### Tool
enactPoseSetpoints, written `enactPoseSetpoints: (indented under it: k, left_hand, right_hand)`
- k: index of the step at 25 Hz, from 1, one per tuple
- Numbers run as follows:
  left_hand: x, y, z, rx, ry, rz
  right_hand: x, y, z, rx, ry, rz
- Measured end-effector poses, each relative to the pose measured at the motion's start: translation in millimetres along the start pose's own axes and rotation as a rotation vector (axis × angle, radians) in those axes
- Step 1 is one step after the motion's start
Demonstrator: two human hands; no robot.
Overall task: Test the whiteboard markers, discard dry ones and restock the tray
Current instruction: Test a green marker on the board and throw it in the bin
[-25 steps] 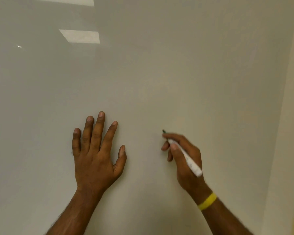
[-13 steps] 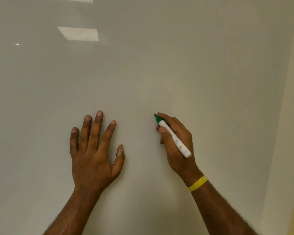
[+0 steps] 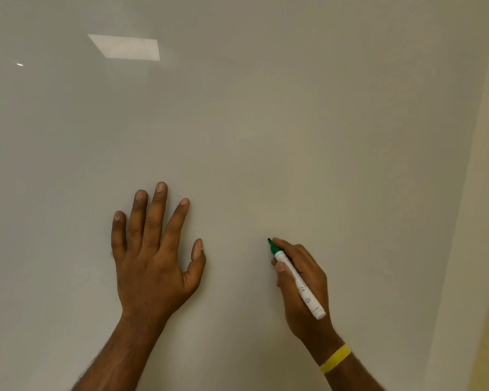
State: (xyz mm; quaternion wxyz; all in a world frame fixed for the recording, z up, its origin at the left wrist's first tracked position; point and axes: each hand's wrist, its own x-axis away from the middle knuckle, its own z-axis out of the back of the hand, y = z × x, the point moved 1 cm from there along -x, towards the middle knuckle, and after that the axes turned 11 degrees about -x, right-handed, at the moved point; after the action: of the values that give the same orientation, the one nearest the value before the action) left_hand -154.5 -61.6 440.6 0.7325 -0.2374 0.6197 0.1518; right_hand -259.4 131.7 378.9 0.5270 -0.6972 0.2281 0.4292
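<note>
A glossy whiteboard (image 3: 266,122) fills nearly the whole view, and no ink mark shows on it. My left hand (image 3: 153,249) lies flat against the board with its fingers straight and spread. To its right, my right hand (image 3: 302,289) grips an uncapped white marker (image 3: 299,283) with a green tip. The tip points up and left and sits at or very near the board's surface. A yellow band circles my right wrist. No tray and no other markers are in view.
The whiteboard's right edge meets a cream wall (image 3: 469,249) that runs down the right side. A ceiling light's reflection (image 3: 124,48) shows at the board's upper left.
My right hand with the marker rose up the board, then came back down a little to the right. No line is visible where it passed. My left hand stayed flat in place.
</note>
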Motion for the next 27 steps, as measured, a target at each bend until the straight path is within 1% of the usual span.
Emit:
enactPoseSetpoints:
  k: [2,5,8,10,13,16,20,24,27]
  left_hand:
    - [2.2,-0.6,0.1,0.007,0.001,-0.002]
    - [11.3,0.6,0.2,0.011,-0.022,-0.006]
    - [26.5,5.6,1.0,-0.002,-0.076,-0.029]
    - [33.3,7.5,2.4,0.004,-0.110,-0.031]
    - [38.8,11.7,7.1,0.045,-0.137,-0.001]
    - [63.1,22.6,13.9,0.136,-0.155,-0.042]
    - [137.2,48.7,22.7,0.298,-0.350,-0.153]
    - [209.2,75.7,34.7,0.364,-0.522,-0.219]
    - [255.9,90.3,38.7,0.399,-0.697,-0.247]
  right_hand:
    - [9.8,3.7,-0.3,0.000,0.015,-0.050]
    - [28.8,5.7,-1.2,0.042,-0.050,-0.106]
    - [37.5,6.7,5.9,0.009,-0.013,-0.166]
    - [41.2,4.1,8.7,-0.066,0.030,-0.227]
    - [47.6,-2.3,8.6,-0.252,0.102,-0.323]
    - [65.7,-1.6,15.3,-0.368,0.158,-0.390]
    - [118.4,9.7,27.0,-0.389,0.136,-0.537]
    - [166.9,19.0,43.3,-0.369,0.159,-0.690]
    - [199.7,26.5,57.2,-0.314,0.169,-0.792]
